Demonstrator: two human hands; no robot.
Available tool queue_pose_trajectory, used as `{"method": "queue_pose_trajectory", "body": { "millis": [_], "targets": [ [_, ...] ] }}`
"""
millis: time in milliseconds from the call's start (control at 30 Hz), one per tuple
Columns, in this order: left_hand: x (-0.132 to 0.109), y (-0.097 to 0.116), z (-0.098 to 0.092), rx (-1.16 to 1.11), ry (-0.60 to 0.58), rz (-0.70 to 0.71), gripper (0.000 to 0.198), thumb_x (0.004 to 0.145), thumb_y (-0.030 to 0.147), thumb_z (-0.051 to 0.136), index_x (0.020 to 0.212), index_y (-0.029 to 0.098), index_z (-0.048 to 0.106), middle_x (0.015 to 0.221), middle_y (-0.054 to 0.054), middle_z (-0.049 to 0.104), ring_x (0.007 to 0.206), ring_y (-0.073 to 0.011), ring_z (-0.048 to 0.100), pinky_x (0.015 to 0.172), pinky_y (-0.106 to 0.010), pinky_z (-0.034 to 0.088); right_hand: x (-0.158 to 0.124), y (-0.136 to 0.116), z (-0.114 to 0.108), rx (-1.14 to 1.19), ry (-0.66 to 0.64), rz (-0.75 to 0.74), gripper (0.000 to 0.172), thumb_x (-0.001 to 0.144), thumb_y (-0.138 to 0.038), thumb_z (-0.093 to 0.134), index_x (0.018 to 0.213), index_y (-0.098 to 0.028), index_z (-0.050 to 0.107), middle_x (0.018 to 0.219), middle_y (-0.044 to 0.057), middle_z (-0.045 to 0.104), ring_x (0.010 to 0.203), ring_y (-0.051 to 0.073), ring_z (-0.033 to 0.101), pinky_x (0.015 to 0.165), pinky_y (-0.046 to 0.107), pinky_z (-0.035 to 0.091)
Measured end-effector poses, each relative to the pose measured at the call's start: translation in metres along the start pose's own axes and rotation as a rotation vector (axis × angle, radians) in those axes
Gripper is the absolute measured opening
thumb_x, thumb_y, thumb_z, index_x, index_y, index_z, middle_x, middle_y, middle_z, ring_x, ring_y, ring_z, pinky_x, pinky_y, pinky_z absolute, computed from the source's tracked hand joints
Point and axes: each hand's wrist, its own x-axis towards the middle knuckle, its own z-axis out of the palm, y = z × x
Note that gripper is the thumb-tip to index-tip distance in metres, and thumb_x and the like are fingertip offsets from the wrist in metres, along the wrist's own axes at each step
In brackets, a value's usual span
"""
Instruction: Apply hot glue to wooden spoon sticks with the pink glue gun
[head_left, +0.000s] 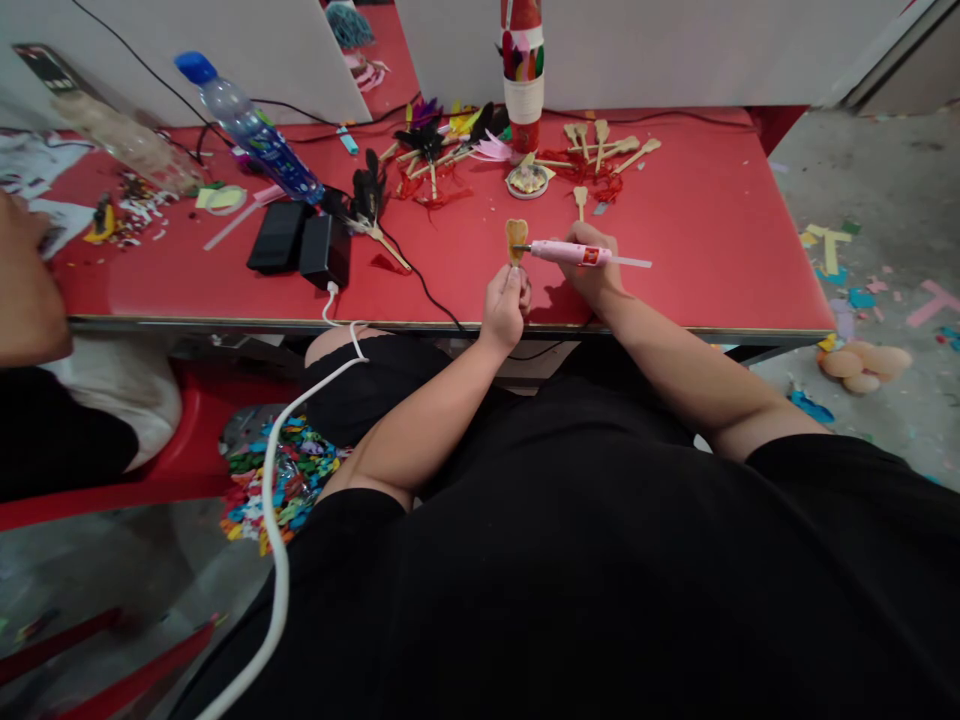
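My left hand (pixel 505 306) pinches the lower end of a small wooden piece with a heart-shaped head (pixel 517 238), holding it upright just above the table's front part. In my right hand (pixel 598 262) is a pink glue gun (pixel 566 253), with a clear glue stick poking out of its back end. The metal tip of the gun points left and meets the face of the wooden head, which looks yellowish and shiny there. Just beyond my right hand lies another wooden stick with a shaped head (pixel 580 199).
On the red table (pixel 675 240) are more wooden sticks (pixel 601 140), black feathers (pixel 369 190), a small dish (pixel 528 180), a red roll (pixel 523 100), a blue-capped bottle (pixel 259 140) and black boxes (pixel 324 250). A white cable (pixel 274 500) crosses at left. Another person's arm (pixel 30 285) rests far left.
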Motion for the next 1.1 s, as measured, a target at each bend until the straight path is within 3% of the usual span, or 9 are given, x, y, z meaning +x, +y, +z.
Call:
{"method": "queue_pose_trajectory", "body": {
  "millis": [400,767,933,1100],
  "targets": [
    [-0.001,0.002,0.001,0.013,-0.002,0.002,0.058,0.115,0.068,0.073,0.086,0.026,0.045,0.061,0.011,0.027,0.049,-0.0085,0.02,0.048,-0.026,0.017,0.001,0.004,0.002,0.045,0.054,-0.07,0.077,0.09,-0.102,0.074,0.075,-0.031,0.051,0.07,0.0,0.056,0.069,0.023,0.059,0.07,0.045,0.061],
    [0.0,0.007,0.004,-0.071,0.021,-0.071,0.057,0.117,0.065,0.072,0.086,0.026,0.043,0.062,0.012,0.028,0.048,-0.0077,0.021,0.048,-0.022,0.02,0.003,0.029,-0.001,0.071,0.027,-0.19,0.048,0.094,-0.06,0.09,0.078,-0.03,0.057,0.071,0.0,0.06,0.067,0.021,0.057,0.066,0.042,0.058],
    [-0.002,0.009,0.006,-0.068,0.005,-0.065,0.055,0.117,0.065,0.071,0.087,0.026,0.046,0.061,0.012,0.026,0.048,-0.0085,0.021,0.048,-0.023,0.02,0.003,0.028,-0.005,0.033,0.024,-0.175,0.053,0.092,-0.065,0.092,0.076,-0.03,0.056,0.067,-0.001,0.058,0.065,0.021,0.056,0.063,0.042,0.057],
    [-0.001,0.008,0.005,-0.024,-0.014,-0.026,0.057,0.117,0.067,0.07,0.086,0.026,0.044,0.06,0.012,0.026,0.048,-0.0085,0.022,0.048,-0.023,0.019,0.002,0.022,-0.007,0.02,0.022,-0.115,0.056,0.094,-0.075,0.091,0.08,-0.03,0.06,0.066,0.0,0.059,0.072,0.026,0.066,0.064,0.041,0.06]
  ]
}}
